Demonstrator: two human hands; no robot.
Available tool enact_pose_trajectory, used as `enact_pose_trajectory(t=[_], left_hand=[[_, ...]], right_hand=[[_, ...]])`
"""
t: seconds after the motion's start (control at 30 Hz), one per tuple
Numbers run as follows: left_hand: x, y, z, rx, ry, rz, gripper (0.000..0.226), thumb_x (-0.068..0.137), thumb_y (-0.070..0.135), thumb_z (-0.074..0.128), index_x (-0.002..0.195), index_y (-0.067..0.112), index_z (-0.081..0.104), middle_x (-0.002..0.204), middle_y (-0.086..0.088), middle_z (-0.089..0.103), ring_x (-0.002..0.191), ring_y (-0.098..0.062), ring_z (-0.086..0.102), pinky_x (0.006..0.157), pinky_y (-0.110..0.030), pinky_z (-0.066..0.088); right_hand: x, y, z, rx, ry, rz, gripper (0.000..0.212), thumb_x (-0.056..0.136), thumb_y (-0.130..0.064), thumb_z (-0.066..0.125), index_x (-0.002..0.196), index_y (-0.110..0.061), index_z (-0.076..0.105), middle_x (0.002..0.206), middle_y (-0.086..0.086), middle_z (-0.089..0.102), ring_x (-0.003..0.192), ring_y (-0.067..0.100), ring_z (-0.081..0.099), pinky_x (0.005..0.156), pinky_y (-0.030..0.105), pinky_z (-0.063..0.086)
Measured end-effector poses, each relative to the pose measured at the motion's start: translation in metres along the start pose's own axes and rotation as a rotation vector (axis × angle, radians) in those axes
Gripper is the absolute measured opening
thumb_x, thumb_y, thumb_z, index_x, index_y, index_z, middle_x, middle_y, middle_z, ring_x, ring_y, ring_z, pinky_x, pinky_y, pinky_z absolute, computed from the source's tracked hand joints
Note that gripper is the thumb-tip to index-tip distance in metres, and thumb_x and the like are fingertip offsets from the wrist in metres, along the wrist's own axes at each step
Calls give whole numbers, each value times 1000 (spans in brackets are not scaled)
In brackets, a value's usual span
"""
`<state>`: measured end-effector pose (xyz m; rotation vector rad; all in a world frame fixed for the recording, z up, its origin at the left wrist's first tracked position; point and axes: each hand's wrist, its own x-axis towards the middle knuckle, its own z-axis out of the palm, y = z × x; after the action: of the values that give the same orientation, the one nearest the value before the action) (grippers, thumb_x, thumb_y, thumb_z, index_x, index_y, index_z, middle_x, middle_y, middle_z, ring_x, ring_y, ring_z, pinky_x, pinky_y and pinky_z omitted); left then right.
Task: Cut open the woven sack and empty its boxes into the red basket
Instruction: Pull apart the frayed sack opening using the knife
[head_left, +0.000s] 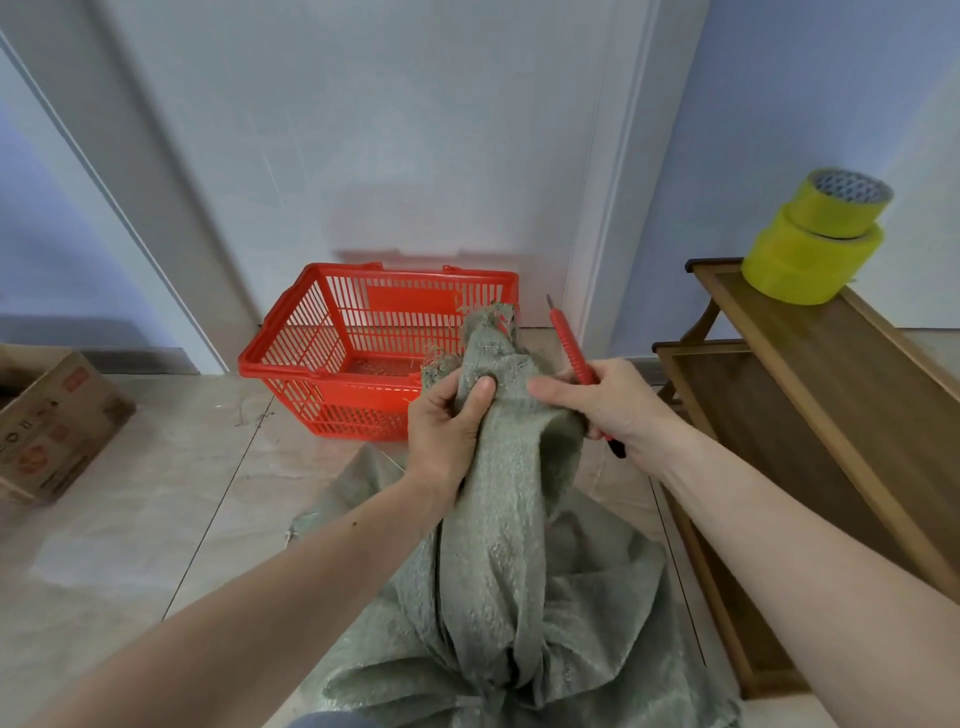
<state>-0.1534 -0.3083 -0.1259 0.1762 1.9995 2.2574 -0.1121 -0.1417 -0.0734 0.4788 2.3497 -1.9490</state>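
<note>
A grey-green woven sack (498, 561) stands bunched on the floor in front of me, its frayed top pulled upward. My left hand (447, 421) grips the gathered neck of the sack from the left. My right hand (602, 400) holds a red utility knife (571, 348), blade pointing up, and its fingertips also touch the sack's neck. The red plastic basket (311, 332) sits on the floor just behind the sack, against the white door, and looks to have nothing in it. No boxes are visible; the sack hides its contents.
A cardboard box (52, 421) lies on the tiled floor at the far left. A wooden shelf unit (810, 395) stands on the right, with two stacked rolls of yellow tape (815, 244) on its top.
</note>
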Motion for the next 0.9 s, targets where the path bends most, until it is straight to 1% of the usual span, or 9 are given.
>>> enact_pose_trajectory(t=[0.1,0.17,0.27,0.33,0.43,0.6,0.7,0.77,0.9], left_hand=[[4,-2,-7,423,183,81,41,91,44,67,126,23,66,111,3,58,97,-11,58,95,-29,48],[3,7,-9,469,243,70,42,93,50,59,123,20,64,105,-1,61,89,-12,59,89,-36,53],[-2,28,-1,195,98,-216,41,101,49,48,116,12,58,94,-5,69,75,-14,68,63,-31,55],[-8,38,7,62,-43,-406,45,102,53,41,117,13,54,98,-8,71,84,-20,72,72,-35,60],[-10,45,15,-190,-183,-483,57,98,63,38,110,13,62,90,-8,78,91,-25,72,84,-38,57],[7,38,18,-416,-197,-471,78,79,61,67,131,3,59,114,-21,69,101,-30,70,86,-43,59],[14,21,20,-404,-66,-428,53,89,31,72,130,1,55,108,-20,70,89,-33,71,76,-46,60],[15,11,18,-428,-32,-414,33,97,21,63,124,3,59,114,-22,71,96,-35,71,86,-51,58],[14,2,17,-433,-22,-391,27,104,29,47,105,12,68,100,-10,77,88,-24,74,81,-42,60]], right_hand=[[1,2,5,4,22,-19,24,76,-17,84,82,-8,63,62,-5,59,43,-1,51,42,18,38],[4,3,5,-60,97,-70,28,73,-15,86,82,-8,61,66,-2,58,53,5,56,50,21,44],[8,4,5,-110,203,-150,34,68,-16,89,74,-13,56,70,0,59,68,17,60,70,37,54],[7,4,8,-84,236,-193,35,65,-14,91,75,-13,56,70,-4,61,68,13,62,72,34,56],[-1,2,17,-44,167,-218,33,64,-15,91,82,-7,64,78,-15,70,71,-2,69,67,16,52],[-10,19,28,-39,56,-241,13,73,-21,86,80,-18,76,97,-8,76,87,13,73,89,44,57],[-18,22,27,-13,25,-227,18,86,-22,76,96,-14,62,93,2,73,57,4,64,61,25,55],[-22,22,26,100,26,-177,31,87,-28,73,101,-7,54,88,3,73,39,6,49,51,33,46],[-16,16,18,199,254,-104,25,90,-25,71,100,-6,60,75,8,74,46,8,56,44,28,43]])
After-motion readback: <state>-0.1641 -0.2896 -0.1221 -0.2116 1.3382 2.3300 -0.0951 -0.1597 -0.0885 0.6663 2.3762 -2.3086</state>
